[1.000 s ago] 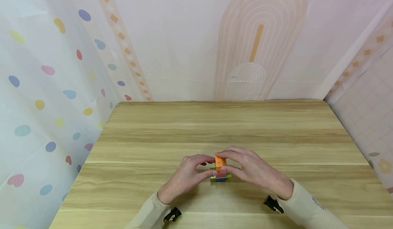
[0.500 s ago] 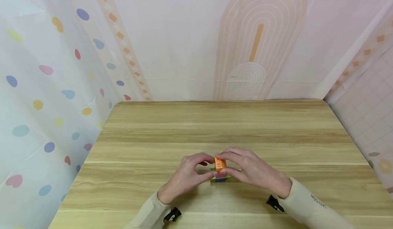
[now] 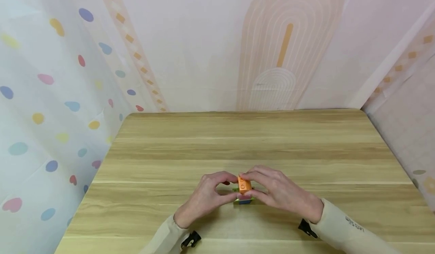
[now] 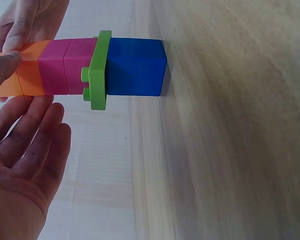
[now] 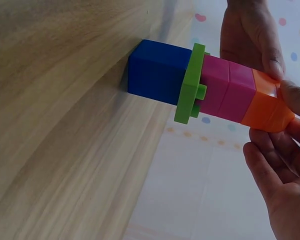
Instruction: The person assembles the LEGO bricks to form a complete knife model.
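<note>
A toy brick tower stands upright on the wooden table (image 3: 170, 144). At its foot is a blue brick (image 4: 135, 67), with a thin green plate (image 4: 98, 75) across it. Two magenta bricks (image 5: 227, 90) come above that, and an orange brick (image 3: 244, 185) with studs tops the column. My left hand (image 3: 205, 195) pinches the orange brick from the left, thumb in front and index finger behind. From the right, my right hand (image 3: 278, 189) pinches the same brick between thumb and fingers. Parts of the orange brick are hidden by the fingertips in both wrist views.
A pale patterned curtain (image 3: 197, 50) hangs behind the table, and a dotted one (image 3: 61, 114) runs down its left side. Black straps (image 3: 191, 239) show at both beige sleeve cuffs.
The head view has shifted slightly. Both hands keep their pinch, and the orange brick appears a little lower in the picture, with the right thumb and fingers moving down along with it.
</note>
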